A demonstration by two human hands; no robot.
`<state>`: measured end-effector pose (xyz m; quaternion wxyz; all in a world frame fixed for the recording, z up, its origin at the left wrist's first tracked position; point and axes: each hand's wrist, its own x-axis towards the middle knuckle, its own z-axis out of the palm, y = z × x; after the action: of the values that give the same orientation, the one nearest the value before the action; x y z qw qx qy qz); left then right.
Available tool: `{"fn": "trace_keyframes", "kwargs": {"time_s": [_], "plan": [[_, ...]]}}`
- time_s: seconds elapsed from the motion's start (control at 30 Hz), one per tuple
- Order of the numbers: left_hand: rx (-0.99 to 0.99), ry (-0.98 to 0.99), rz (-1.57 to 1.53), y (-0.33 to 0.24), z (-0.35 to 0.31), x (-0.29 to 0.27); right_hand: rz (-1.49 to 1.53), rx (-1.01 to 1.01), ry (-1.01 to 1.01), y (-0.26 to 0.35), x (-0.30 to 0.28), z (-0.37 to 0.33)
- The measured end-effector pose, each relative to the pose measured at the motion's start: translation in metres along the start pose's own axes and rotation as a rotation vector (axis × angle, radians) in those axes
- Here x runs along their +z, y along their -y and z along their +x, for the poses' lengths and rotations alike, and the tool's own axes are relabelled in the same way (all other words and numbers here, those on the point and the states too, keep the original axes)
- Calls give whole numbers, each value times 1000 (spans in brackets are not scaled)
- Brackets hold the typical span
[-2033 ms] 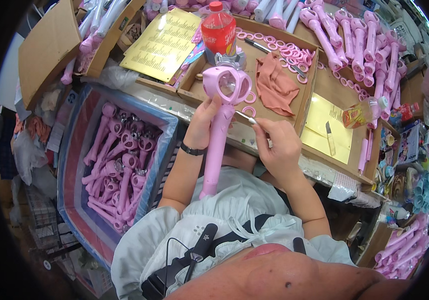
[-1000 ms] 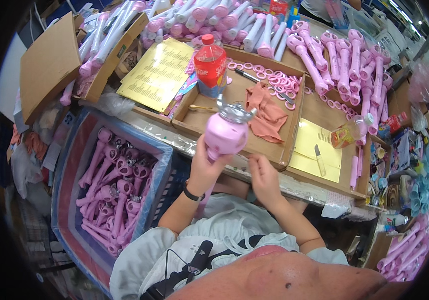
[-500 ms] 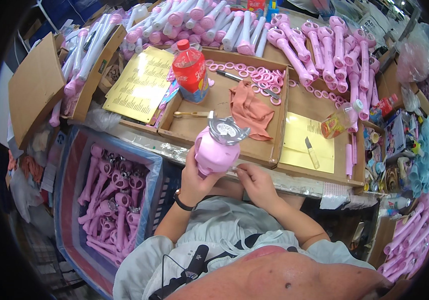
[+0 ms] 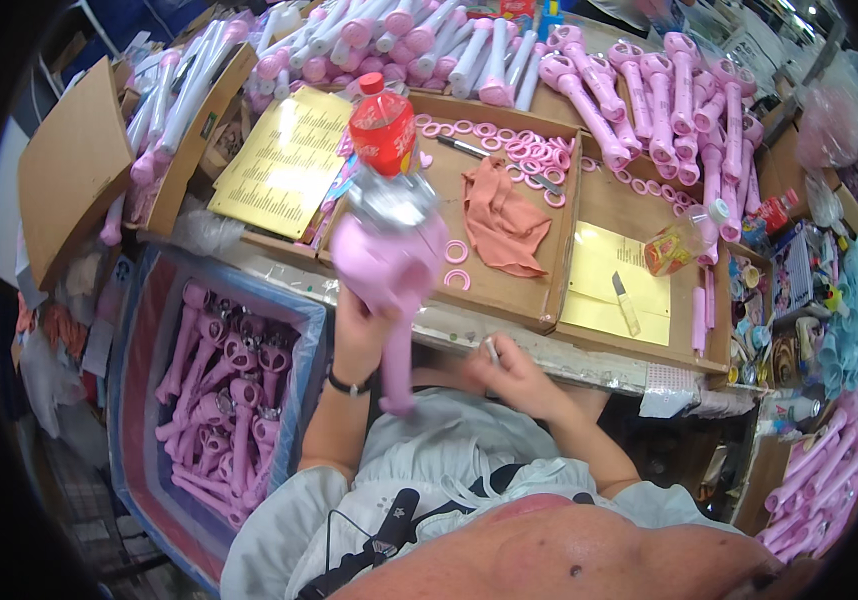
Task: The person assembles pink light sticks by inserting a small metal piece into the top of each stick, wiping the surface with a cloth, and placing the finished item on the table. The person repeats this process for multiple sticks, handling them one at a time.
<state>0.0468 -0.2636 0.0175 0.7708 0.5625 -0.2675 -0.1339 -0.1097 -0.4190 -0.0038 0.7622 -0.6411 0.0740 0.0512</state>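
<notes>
My left hand (image 4: pixel 357 335) is closed round a pink long-handled piece (image 4: pixel 389 250) with a rounded head and a silvery top. The piece is upright, slightly blurred, its handle hanging down in front of my lap. Its top covers the lower part of a red-labelled drink bottle (image 4: pixel 385 135). My right hand (image 4: pixel 517 378) is closed at the table's front edge, fingers pinched on a small whitish stick-like thing (image 4: pixel 492 349) that is too small to name. Two pink rings (image 4: pixel 457 280) lie in the cardboard tray (image 4: pixel 509 305) beside the piece.
An orange cloth (image 4: pixel 502 220), a pen and many pink rings lie in the tray. To its right are yellow paper (image 4: pixel 599 260), a craft knife (image 4: pixel 625 305) and a bottle (image 4: pixel 687 238). A blue crate (image 4: pixel 314 330) of pink pieces stands at left; more are piled behind.
My left hand has moved left with the pink piece, whose long handle now shows. Two rings have come into sight. My right hand has shifted slightly, and the whitish thing shows more clearly.
</notes>
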Motion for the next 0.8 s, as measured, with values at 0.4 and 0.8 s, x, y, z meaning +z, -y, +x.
{"fn": "trace_keyframes", "kwargs": {"time_s": [0.4, 0.8], "plan": [[-261, 100, -419, 13, 8, 51, -390, -516, -479, -81, 41, 7], [-192, 228, -626, 19, 21, 32, -338, -477, -431, -92, 41, -7]]}}
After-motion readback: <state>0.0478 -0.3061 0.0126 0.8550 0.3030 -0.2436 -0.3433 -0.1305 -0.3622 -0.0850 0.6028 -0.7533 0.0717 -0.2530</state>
